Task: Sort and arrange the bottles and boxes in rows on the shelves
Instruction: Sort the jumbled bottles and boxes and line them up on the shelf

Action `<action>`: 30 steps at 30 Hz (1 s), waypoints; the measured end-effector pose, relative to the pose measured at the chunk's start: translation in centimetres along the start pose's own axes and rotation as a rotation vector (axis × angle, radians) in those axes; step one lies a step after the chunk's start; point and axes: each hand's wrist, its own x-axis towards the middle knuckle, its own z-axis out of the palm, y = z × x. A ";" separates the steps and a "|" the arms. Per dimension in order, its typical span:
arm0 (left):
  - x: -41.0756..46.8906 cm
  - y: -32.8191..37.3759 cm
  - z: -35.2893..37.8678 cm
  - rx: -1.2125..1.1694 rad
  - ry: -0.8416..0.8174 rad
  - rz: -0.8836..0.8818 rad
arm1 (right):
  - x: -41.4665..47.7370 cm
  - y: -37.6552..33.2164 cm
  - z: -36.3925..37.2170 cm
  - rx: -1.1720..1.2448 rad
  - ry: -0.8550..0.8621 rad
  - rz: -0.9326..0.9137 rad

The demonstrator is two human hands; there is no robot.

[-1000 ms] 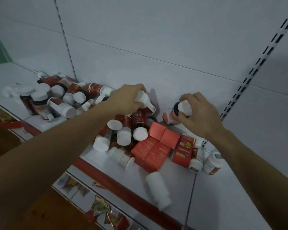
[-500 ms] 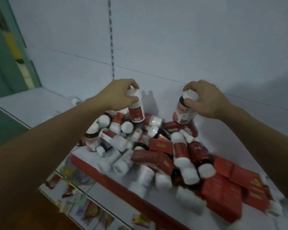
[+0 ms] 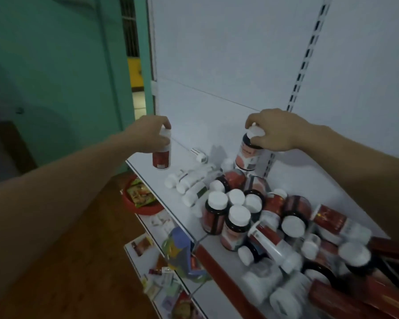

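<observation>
Bottles heaped in a jumble near and right on the shelf, with red boxes nearest of all at the right, blurred. Probably rigid plastic, light to middling in weight, smooth and round: likely to roll when lying, so best stood on the base at once. Boxes likely thin card, light, easily dented at corners; better taken across the broad faces. Farther on, white bottles lying on their sides. Farthest, hands well apart: left hand curled over the cap of a red-labelled bottle, upright at the far left end of the shelf; right hand pinching the white cap of a dark bottle above the heap, close to the back panel. Cap grip from above probably enough for one; firmer round the waist.
</observation>
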 end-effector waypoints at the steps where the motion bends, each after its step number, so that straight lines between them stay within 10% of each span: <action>1: 0.7 -1.5 0.3 -0.009 0.000 -0.021 | 1.8 -0.7 0.3 0.005 0.004 -0.016; 21: 17.3 -16.2 13.0 -0.143 -0.106 -0.116 | 28.9 -11.3 16.7 0.240 -0.154 -0.025; 30: 24.0 -18.3 16.4 -0.307 -0.197 0.180 | 30.3 -10.9 17.1 0.192 -0.163 0.105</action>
